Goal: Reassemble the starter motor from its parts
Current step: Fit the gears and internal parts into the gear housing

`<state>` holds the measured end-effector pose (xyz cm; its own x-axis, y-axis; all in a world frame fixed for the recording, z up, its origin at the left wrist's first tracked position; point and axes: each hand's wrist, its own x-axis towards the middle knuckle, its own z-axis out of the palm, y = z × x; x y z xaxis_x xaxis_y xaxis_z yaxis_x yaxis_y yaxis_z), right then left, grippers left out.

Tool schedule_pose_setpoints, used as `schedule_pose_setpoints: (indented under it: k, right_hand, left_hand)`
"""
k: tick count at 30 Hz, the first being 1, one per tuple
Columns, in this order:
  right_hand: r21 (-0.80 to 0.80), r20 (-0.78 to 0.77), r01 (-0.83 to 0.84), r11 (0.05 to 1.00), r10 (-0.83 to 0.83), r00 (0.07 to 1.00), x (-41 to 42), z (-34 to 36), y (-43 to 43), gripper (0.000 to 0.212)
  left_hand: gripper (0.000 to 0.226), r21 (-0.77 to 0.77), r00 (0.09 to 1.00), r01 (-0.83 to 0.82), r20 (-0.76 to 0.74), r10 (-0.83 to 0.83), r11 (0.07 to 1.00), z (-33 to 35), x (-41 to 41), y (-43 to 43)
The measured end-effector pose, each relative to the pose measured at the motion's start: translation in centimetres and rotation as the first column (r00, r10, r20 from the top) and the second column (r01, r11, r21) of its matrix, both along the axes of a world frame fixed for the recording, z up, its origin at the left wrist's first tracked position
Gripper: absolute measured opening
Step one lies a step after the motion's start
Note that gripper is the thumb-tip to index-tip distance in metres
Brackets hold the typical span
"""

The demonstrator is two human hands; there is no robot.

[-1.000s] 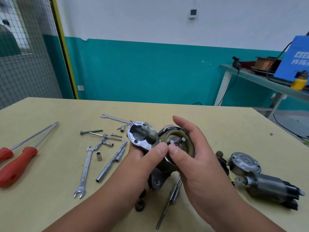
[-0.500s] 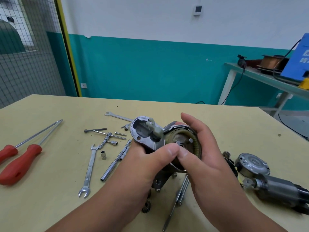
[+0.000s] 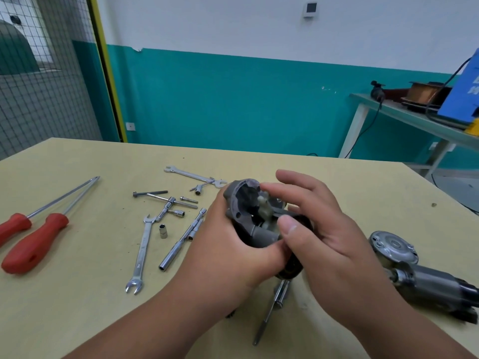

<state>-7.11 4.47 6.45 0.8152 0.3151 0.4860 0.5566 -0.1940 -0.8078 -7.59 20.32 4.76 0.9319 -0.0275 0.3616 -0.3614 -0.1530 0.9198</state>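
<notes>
I hold the grey starter housing (image 3: 239, 203) above the table's middle, its round opening facing up and left, a pale plastic lever (image 3: 263, 203) standing inside it. My left hand (image 3: 228, 244) grips the housing from below and the left. My right hand (image 3: 318, 229) covers its right side, thumb curled onto the lower body, index fingertip touching the rim near the lever; the gear ring is mostly hidden under this hand. The motor body (image 3: 435, 283) and a round metal end cap (image 3: 392, 246) lie on the table at right.
Two red-handled screwdrivers (image 3: 33, 242) lie at far left. Wrenches (image 3: 141, 252), a T-handle (image 3: 168, 203), sockets (image 3: 162, 230), an extension bar (image 3: 182, 242) and bolts (image 3: 150, 193) are scattered left of my hands. A long through-bolt (image 3: 269, 309) lies under them. A side bench (image 3: 414, 120) stands at back right.
The housing has been turned, so the toothed ring that faced me is now hidden under my right hand. My right index finger has moved up to the rim.
</notes>
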Motion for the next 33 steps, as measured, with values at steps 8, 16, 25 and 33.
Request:
schedule_pose_setpoints:
  k: [8,16,25,33]
  right_hand:
    - [-0.049,0.007,-0.018,0.999,0.018,1.0,0.1,-0.4,0.0,0.039]
    - [0.005,-0.016,0.018,1.0,-0.018,1.0,0.3,-0.4,-0.3,0.049]
    - [-0.023,-0.269,0.058,0.998,-0.062,0.961,1.2,-1.1,0.0,0.058]
    - [-0.081,-0.177,0.122,0.989,-0.135,0.975,1.0,-1.7,0.8,0.095]
  left_hand:
    - [0.044,0.034,0.998,0.006,-0.068,-0.003,0.999,-0.1,0.3,0.3]
    - [0.056,-0.067,0.984,-0.027,-0.177,0.015,0.997,-0.4,0.6,0.6]
    - [0.042,-0.7,0.823,-0.111,-0.463,-0.329,0.706,0.2,1.2,1.8]
    - [0.064,-0.65,0.849,0.05,-0.372,-0.374,0.758,-0.4,1.3,1.4]
